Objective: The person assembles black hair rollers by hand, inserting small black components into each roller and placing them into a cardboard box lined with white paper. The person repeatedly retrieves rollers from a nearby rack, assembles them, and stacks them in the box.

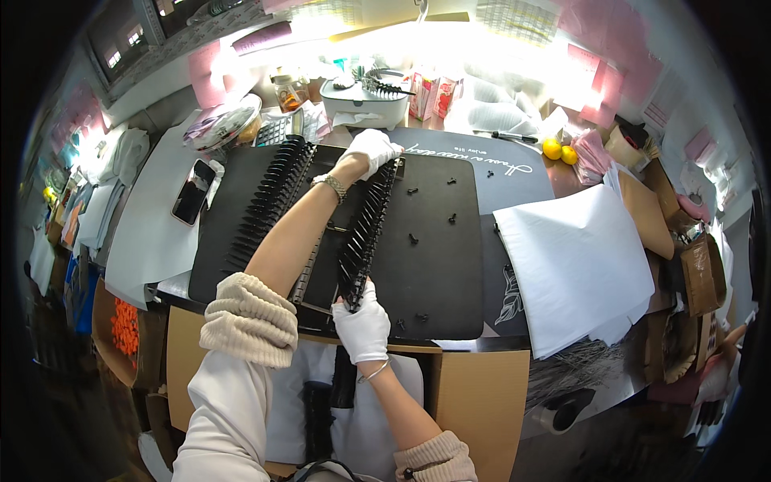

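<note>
My left hand, in a white glove, is closed around the far end of a long black spiked strip. Its near end is gripped by my right hand, also gloved in white. The strip runs lengthwise between both hands, its many thin black teeth pointing out sideways. To its left, a similar black spiked row lies on a black mat. Between them, partly under my left forearm, is a metal rail. Several small black pieces are scattered on the mat's right half, too small to identify.
A phone lies left of the mat. White sheets are stacked at right. Behind stand a white box, a jar and a black pen. An open cardboard box is below the table's front edge.
</note>
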The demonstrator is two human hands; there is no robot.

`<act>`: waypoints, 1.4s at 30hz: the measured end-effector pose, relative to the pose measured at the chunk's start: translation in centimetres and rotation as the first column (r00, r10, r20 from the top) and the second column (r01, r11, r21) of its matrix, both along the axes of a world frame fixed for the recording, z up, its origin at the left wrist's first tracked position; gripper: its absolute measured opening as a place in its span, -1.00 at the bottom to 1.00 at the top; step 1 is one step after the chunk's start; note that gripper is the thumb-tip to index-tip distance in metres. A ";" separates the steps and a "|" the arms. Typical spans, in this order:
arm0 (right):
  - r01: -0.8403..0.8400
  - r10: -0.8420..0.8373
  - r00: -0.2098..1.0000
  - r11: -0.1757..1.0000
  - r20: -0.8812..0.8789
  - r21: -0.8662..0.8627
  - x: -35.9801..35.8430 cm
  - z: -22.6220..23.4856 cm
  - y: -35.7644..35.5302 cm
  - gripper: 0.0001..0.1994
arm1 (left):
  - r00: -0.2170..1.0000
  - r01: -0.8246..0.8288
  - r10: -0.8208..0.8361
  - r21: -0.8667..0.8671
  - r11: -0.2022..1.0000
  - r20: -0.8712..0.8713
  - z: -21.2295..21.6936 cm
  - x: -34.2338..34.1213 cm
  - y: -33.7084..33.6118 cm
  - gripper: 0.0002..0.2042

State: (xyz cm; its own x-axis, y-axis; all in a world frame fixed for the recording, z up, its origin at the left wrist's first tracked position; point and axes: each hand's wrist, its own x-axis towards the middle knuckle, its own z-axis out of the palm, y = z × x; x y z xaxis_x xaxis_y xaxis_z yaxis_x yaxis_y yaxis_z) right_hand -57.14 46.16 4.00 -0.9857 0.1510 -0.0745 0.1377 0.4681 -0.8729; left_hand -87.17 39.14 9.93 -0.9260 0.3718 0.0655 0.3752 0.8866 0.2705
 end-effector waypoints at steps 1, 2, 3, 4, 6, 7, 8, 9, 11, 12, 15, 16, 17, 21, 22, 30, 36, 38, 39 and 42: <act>0.008 -0.008 1.000 1.000 -0.024 -0.004 0.0 -0.1 -0.1 -0.44 | 0.995 -0.099 0.099 0.011 0.995 0.034 0.4 0.6 0.3 -0.55; 0.017 -0.017 0.999 1.000 -0.037 -0.006 0.1 -0.3 -0.1 -0.44 | 0.993 -0.094 0.094 -0.007 0.996 0.072 0.7 1.2 0.4 -0.58; 0.015 -0.015 0.999 1.000 -0.039 -0.010 0.1 -0.4 -0.1 -0.47 | 0.986 -0.121 0.121 -0.011 0.993 0.113 0.9 1.8 0.8 -0.58; 0.014 -0.014 0.999 1.000 -0.045 -0.001 0.1 -0.6 -0.2 -0.44 | 0.976 -0.149 0.151 -0.023 0.989 0.154 1.1 2.3 1.1 -0.57; 0.014 -0.013 0.998 1.000 -0.061 0.014 0.0 -0.9 -0.2 -0.39 | 0.950 -0.209 0.215 -0.049 0.977 0.228 1.3 3.4 1.8 -0.55; 0.018 -0.017 0.998 1.000 -0.056 0.022 -0.1 -1.1 -0.2 -0.40 | 0.950 -0.202 0.211 -0.062 0.977 0.230 1.3 4.0 2.1 -0.52; 0.016 -0.015 0.998 1.000 -0.054 0.017 -0.1 -1.2 -0.2 -0.40 | 0.953 -0.204 0.211 -0.055 0.977 0.217 1.4 4.5 2.2 -0.48; 0.014 -0.014 0.998 1.000 -0.055 0.012 -0.2 -1.3 -0.3 -0.40 | 0.956 -0.211 0.217 -0.053 0.976 0.195 1.5 5.2 2.2 -0.49; 0.009 -0.009 0.999 1.000 -0.046 0.003 -0.2 -1.3 -0.3 -0.41 | 0.979 -0.121 0.134 -0.090 0.989 0.155 1.8 6.5 2.1 -0.52; 0.014 -0.014 0.999 1.000 -0.047 0.009 -0.2 -1.3 -0.3 -0.41 | 0.991 -0.068 0.083 -0.141 0.988 0.104 1.8 7.4 2.1 -0.55; 0.024 -0.023 0.999 1.000 -0.027 0.013 -0.3 -1.3 -0.3 -0.44 | 0.988 -0.049 0.078 -0.210 0.977 0.133 2.2 9.6 2.4 -0.59; 0.021 -0.021 1.000 1.000 0.000 -0.014 -0.3 -1.3 -0.3 -0.46 | 0.983 -0.089 0.116 -0.182 0.979 0.142 2.2 10.5 2.4 -0.61; 0.024 -0.024 0.999 0.999 0.022 -0.029 -0.5 -1.4 -0.3 -0.48 | 0.962 -0.193 0.229 -0.220 0.956 0.149 2.1 11.4 2.8 -0.61; -0.009 0.028 0.995 0.982 0.096 -0.187 -1.4 -2.1 -0.2 -0.59 | 0.950 -0.214 0.259 -0.239 0.947 0.176 1.9 15.2 2.3 -0.56; -0.027 0.050 0.995 0.973 0.091 -0.231 -1.8 -2.3 -0.2 -0.61 | 0.946 -0.212 0.257 -0.222 0.952 0.197 1.9 16.3 1.9 -0.56; -0.361 0.394 0.911 0.904 0.123 -0.228 -4.6 -2.2 0.3 -0.48 | 0.899 -0.236 0.269 -0.135 0.962 0.347 3.3 23.9 -0.7 -0.60; -0.382 0.356 0.916 0.914 0.183 0.137 -5.5 -4.0 0.2 -0.67 | 0.840 -0.122 0.067 0.068 0.990 0.539 4.0 26.6 -3.0 -0.63; -0.094 0.126 0.988 0.952 0.093 -0.292 -5.0 -5.0 -0.8 -0.62 | 0.856 -0.117 -0.025 0.240 0.964 0.517 3.5 27.4 -3.8 -0.67; 0.072 -0.039 0.997 0.845 0.073 -0.530 -4.7 -5.1 -1.5 -0.59 | 0.864 -0.194 -0.008 0.347 0.918 0.503 3.1 28.1 -4.1 -0.72; 0.389 -0.429 0.903 0.817 0.004 -0.426 -2.4 -3.3 -3.0 -0.48 | 0.947 -0.260 0.069 0.626 0.735 0.313 1.7 30.6 -4.5 -0.74</act>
State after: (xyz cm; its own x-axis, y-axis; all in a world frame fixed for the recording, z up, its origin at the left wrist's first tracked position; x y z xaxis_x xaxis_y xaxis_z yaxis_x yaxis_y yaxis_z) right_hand -59.55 43.21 0.75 -0.8452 0.5170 -0.1354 0.1497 -0.0142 -0.9886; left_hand -56.60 34.67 11.65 -0.9863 0.1649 -0.0098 0.0741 0.4948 0.8658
